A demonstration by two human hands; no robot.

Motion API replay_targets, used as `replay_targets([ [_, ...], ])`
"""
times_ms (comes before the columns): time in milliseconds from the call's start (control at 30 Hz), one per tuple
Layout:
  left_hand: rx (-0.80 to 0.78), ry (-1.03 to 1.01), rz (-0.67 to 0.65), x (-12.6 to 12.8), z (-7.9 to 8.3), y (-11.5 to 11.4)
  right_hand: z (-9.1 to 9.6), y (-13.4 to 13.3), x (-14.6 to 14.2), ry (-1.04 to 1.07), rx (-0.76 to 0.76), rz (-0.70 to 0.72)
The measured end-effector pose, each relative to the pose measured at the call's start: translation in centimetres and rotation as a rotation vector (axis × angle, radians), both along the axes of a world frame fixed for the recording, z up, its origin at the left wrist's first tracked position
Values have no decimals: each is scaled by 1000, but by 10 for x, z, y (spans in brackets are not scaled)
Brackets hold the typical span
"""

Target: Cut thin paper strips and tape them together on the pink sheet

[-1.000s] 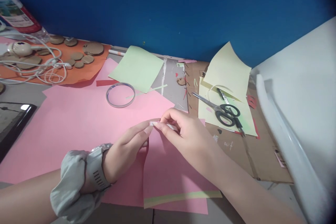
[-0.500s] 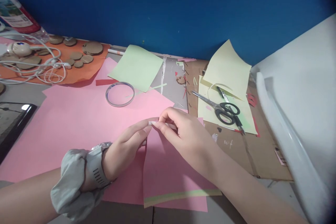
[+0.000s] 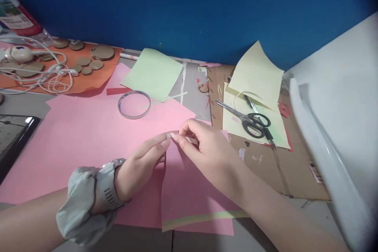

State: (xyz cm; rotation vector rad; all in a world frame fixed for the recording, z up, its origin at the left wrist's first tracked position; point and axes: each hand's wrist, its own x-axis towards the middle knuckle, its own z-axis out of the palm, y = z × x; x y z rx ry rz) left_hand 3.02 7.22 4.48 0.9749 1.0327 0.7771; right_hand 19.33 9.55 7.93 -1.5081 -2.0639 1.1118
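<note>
The upper left corner of a raised pink paper sheet [image 3: 184, 193] is pinched between the thumb and fingers of my left hand [image 3: 147, 155]. A narrow white strip [image 3: 169, 136], which looks like tape, runs along that sheet's top edge. My right hand [image 3: 201, 141] has its thumb and forefinger closed on the strip, close beside my left fingertips. A green-yellow band [image 3: 203, 218] lies along the sheet's lower edge. Under both hands is a larger pink sheet [image 3: 97, 126]. A tape roll [image 3: 134, 117] rests flat on it, beyond my left hand.
Black-handled scissors [image 3: 243, 118] and a pen [image 3: 251, 104] lie on pale yellow paper at right, over cardboard [image 3: 277, 173]. Light green paper [image 3: 155, 73] is at the back. To the left are a dark-edged device [image 3: 17, 141], white earphone cables [image 3: 56, 73], cardboard discs [image 3: 102, 52] and a bottle [image 3: 22, 19].
My right thumb and forefinger have shifted slightly left along the white strip, covering more of its end. My left hand keeps its pinch on the sheet.
</note>
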Motion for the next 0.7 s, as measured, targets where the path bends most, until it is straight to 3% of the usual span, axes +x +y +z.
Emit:
replay_targets([
  [700,46,36,0,-2,-6,0,-3,-1,-1,-1,19,0],
])
